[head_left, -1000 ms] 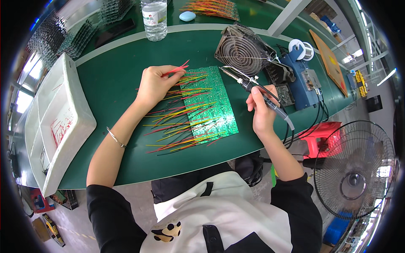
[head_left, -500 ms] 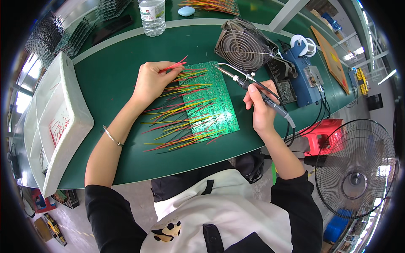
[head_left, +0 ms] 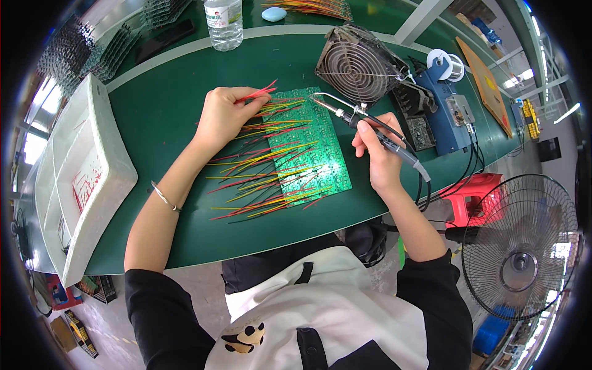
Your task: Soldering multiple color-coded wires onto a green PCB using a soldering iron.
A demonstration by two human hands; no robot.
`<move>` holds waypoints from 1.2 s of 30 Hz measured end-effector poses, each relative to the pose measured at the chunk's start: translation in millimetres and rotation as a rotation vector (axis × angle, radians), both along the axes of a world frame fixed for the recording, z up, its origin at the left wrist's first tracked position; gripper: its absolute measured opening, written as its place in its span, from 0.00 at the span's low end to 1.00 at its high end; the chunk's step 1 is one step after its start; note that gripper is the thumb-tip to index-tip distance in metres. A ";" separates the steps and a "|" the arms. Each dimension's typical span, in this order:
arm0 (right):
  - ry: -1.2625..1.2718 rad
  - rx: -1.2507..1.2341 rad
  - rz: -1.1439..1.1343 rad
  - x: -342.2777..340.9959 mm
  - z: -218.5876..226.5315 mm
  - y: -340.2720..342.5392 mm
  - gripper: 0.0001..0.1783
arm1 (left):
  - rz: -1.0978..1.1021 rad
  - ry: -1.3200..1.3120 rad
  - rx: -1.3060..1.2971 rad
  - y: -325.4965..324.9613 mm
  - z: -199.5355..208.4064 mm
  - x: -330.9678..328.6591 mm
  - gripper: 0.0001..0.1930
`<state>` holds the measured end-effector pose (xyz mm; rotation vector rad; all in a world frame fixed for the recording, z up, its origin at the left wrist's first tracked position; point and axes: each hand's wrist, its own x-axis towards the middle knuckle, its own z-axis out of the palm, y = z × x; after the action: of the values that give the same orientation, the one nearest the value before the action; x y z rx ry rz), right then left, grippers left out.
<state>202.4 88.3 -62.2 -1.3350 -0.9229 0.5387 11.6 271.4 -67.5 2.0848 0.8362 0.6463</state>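
Upon a dark green, smooth workbench (head_left: pixel 160 117): one rectangular, bright green printed circuit board (head_left: pixel 336 166), lying flat between the person's two hands, slightly aslant. Across its left part, rows of thin red, yellow and black wires (head_left: pixel 246 168), their free ends reaching past the board's left edge and out over the bench.

Left hand (head_left: pixel 223 116): beside the board's far left corner; thumb and forefinger pinched together on a small bunch of red wires (head_left: pixel 264 92), ends fanning up and to the right. Silver-coloured metal bracelet (head_left: pixel 164 197) at the wrist.

Right hand (head_left: pixel 381 157): right of the board; fingers closed around a grey-and-black, pen-shaped soldering iron (head_left: pixel 394 147), with a thin, curved metal tube (head_left: pixel 336 99) alongside its tip. Tip directed at the board's far right corner; contact cannot be told.

Beyond the board, to the right: one square, black fan with a round wire guard (head_left: pixel 356 69); one blue, box-shaped station (head_left: pixel 439 114); one white spool of silvery wire (head_left: pixel 455 68).

At left: one white, compartmented tray (head_left: pixel 117 169), red scraps in one compartment.

Far side: one clear plastic bottle (head_left: pixel 225 37); one pale blue, egg-shaped object (head_left: pixel 274 13).

Off the bench, right: one red plastic stool (head_left: pixel 457 203); one black, wire-caged standing fan (head_left: pixel 521 262).
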 end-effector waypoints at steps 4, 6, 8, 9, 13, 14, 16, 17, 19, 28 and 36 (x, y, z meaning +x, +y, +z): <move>0.015 0.002 0.024 1.1 -1.6 2.3 0.11 | 0.008 0.002 0.003 1.4 -1.6 -0.1 0.09; 0.011 -0.004 0.026 -0.4 -0.9 3.1 0.11 | 0.014 -0.001 -0.002 3.5 -5.1 -1.1 0.09; 0.005 -0.011 0.024 -0.1 -1.3 3.1 0.11 | 0.012 -0.132 0.067 5.0 -10.0 0.4 0.09; 0.003 -0.010 0.024 0.1 -2.0 3.1 0.11 | 0.013 -0.132 0.067 5.5 -11.3 -0.3 0.09; -0.014 -0.013 0.022 0.8 -2.9 2.2 0.11 | 0.022 0.002 -0.017 -0.5 0.4 1.1 0.08; -0.014 -0.013 0.022 0.8 -2.9 2.2 0.11 | 0.029 0.010 -0.028 -0.6 0.8 1.0 0.08; -0.002 -0.016 0.021 0.6 -2.9 2.3 0.11 | 0.025 0.012 -0.028 0.1 0.2 0.4 0.08; -0.002 -0.016 0.022 0.2 -2.1 2.1 0.11 | 0.022 0.014 -0.030 0.4 -0.2 0.2 0.08; -0.025 -0.049 0.022 -1.0 0.1 1.3 0.08 | 0.017 0.005 -0.019 1.3 -1.3 -0.1 0.08; 0.047 0.090 -0.057 3.2 -4.5 -1.9 0.10 | 0.027 0.014 0.025 -0.3 0.5 -0.1 0.08; -0.009 -0.024 -0.010 0.2 -0.4 0.9 0.11 | 0.032 -0.001 0.045 -0.7 0.3 -0.4 0.08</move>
<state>202.5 89.2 -62.6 -1.3641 -0.9198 0.5379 11.2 270.7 -67.2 2.1154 0.8632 0.6891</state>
